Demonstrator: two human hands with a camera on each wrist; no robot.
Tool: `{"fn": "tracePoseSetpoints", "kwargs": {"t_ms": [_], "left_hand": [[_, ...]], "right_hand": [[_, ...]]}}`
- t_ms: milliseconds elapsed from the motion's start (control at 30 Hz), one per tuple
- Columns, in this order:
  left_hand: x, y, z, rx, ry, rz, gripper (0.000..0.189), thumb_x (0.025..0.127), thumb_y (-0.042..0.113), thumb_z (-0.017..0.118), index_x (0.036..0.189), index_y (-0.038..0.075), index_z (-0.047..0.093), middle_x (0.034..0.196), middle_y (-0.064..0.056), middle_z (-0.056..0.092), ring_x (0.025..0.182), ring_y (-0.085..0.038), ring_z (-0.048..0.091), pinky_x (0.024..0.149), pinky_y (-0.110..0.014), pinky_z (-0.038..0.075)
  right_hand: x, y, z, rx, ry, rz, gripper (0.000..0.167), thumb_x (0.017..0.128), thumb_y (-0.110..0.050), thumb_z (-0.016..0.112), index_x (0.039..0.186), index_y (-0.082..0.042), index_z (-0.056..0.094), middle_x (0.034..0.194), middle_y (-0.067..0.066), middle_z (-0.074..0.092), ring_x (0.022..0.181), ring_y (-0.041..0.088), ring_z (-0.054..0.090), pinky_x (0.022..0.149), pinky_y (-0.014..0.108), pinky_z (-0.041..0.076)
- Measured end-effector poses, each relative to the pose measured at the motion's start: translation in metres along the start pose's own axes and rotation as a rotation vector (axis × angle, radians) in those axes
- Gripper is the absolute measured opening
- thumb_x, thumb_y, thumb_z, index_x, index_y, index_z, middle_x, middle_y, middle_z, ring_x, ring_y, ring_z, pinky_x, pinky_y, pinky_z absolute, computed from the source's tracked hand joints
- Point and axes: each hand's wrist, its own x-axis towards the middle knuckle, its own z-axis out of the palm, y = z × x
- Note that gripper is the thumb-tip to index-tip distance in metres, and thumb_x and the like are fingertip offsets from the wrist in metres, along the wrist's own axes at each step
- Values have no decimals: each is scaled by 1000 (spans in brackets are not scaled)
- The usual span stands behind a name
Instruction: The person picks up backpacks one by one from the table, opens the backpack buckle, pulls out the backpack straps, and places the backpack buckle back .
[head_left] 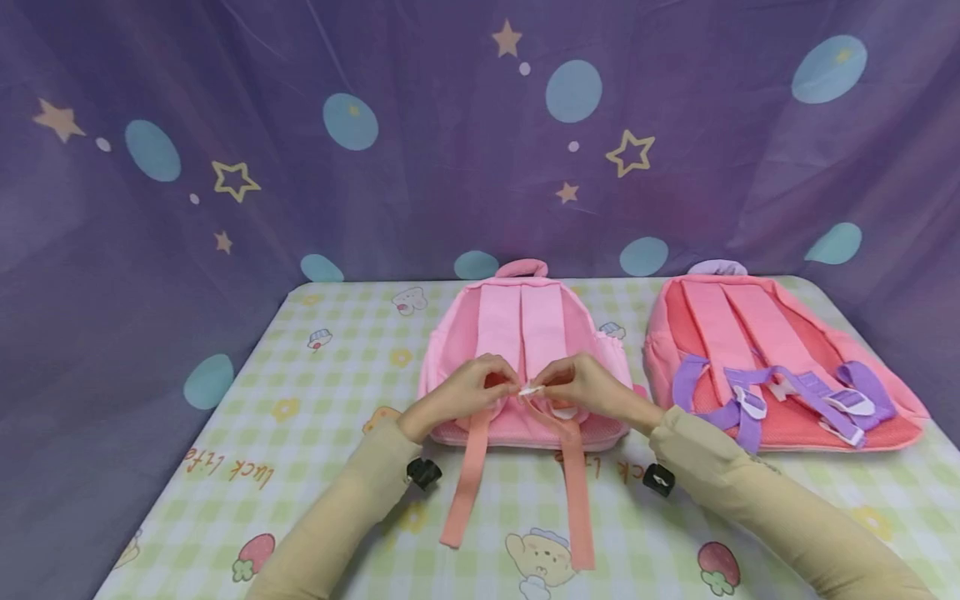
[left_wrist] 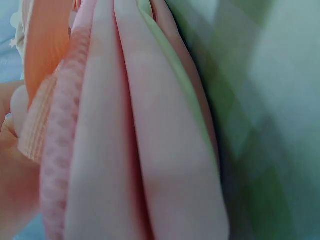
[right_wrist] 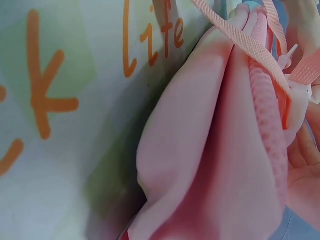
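A light pink backpack (head_left: 521,325) lies on the table with its shoulder straps facing up. My left hand (head_left: 480,385) and right hand (head_left: 587,383) meet over its lower middle. Between their fingertips is a small white plastic buckle (head_left: 530,390), pinched from both sides. Two peach webbing straps (head_left: 467,492) hang from the backpack's lower edge onto the cloth. In the right wrist view, a peach strap (right_wrist: 245,45) crosses the backpack's side and a white plastic piece (right_wrist: 298,107) sits beside my fingers. The left wrist view shows mostly the backpack's side (left_wrist: 160,125); my left hand is partly cut off there.
To the right lies a coral pink backpack (head_left: 750,333) with purple straps (head_left: 806,387) and white buckles. A green checked tablecloth (head_left: 337,517) with printed pictures covers the table. Behind the table hangs a purple curtain (head_left: 450,167) with stars and blue ovals.
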Motion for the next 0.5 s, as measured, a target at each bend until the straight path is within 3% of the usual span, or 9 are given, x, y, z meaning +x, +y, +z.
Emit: {"fn": "tracePoseSetpoints", "kwargs": {"t_ms": [233, 500], "left_hand": [[-1, 1, 2, -21, 32, -15, 5, 84, 6, 59, 86, 5, 63, 84, -3, 59, 81, -13, 51, 75, -24, 44], [-1, -5, 3, -6, 112, -77, 6, 85, 9, 59, 86, 6, 63, 84, -2, 60, 78, -13, 56, 73, -23, 46]], "right_hand": [[-1, -2, 0, 13, -11, 3, 13, 81, -1, 61, 92, 2, 67, 85, 16, 66, 60, 11, 54, 51, 18, 44], [-3, -4, 3, -7, -32, 12, 14, 81, -1, 61, 92, 4, 67, 86, 13, 67, 71, 12, 58, 58, 19, 47]]}}
